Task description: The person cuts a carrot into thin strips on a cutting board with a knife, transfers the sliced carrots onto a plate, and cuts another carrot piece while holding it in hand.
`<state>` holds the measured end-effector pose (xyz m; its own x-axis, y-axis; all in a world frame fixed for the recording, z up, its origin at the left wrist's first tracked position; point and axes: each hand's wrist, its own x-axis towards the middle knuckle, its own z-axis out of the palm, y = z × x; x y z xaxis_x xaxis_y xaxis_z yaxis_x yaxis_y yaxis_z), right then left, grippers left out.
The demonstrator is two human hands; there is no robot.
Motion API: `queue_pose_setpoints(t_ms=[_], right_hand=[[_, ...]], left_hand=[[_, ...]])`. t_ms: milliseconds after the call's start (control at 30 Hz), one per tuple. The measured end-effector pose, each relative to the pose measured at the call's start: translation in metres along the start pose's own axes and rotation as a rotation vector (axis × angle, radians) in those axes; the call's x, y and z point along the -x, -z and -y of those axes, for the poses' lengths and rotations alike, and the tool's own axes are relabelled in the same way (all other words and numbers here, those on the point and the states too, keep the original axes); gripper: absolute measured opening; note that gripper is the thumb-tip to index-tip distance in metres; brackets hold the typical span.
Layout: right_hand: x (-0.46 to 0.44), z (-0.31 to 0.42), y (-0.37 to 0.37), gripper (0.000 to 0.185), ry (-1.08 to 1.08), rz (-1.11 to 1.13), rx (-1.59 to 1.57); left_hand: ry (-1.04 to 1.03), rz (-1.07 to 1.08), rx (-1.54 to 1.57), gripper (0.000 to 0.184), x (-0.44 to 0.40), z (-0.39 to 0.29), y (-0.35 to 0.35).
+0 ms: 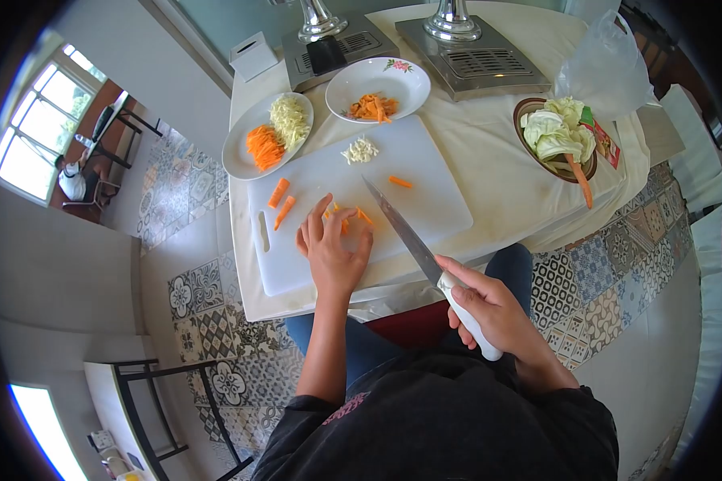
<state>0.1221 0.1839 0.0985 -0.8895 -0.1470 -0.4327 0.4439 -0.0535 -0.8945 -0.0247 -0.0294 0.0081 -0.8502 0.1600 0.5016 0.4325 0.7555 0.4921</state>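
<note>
My right hand (485,305) is closed round the white handle of a knife (409,236), whose blade points up and left over the white cutting board (433,184). My left hand (334,244) rests on the board with its fingers apart, beside small orange carrot pieces (364,216) that its fingers partly cover. Two carrot chunks (279,193) lie left of that hand. Another carrot piece (400,182) sits right of the blade tip. Chopped white bits (360,150) form a small pile near the board's far edge.
Beyond the board stand a plate (238,152) of shredded carrot and pale shreds and a bowl (417,84) with orange peelings. A brown bowl (524,144) of cabbage, a plastic bag (610,68) and metal dispensers (489,60) are farther right. A person (74,180) sits far left.
</note>
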Motion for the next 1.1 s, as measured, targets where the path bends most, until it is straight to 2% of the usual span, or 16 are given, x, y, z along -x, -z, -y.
queue_pose_setpoints(t_ms=[233,467,667,867,1100], right_hand=[[0.001,-0.004,-0.004,0.048,-0.062,0.06,0.002],[-0.026,-0.014,-0.027,0.049,0.044,0.07,0.071],[-0.037,-0.011,-0.04,0.049,0.138,0.043,0.205],[-0.047,-0.015,-0.043,0.05,0.157,0.047,0.114],[-0.036,-0.008,-0.025,0.05,0.233,-0.019,0.052]], left_hand=[[0.035,-0.063,-0.072,0.035,-0.001,-0.002,-0.007],[0.134,-0.179,-0.057,0.032,0.001,0.003,-0.009],[0.132,-0.154,0.031,0.029,0.001,0.009,-0.01],[0.101,-0.148,-0.044,0.019,0.002,0.006,-0.01],[0.052,-0.105,-0.044,0.025,0.0,0.002,-0.007]])
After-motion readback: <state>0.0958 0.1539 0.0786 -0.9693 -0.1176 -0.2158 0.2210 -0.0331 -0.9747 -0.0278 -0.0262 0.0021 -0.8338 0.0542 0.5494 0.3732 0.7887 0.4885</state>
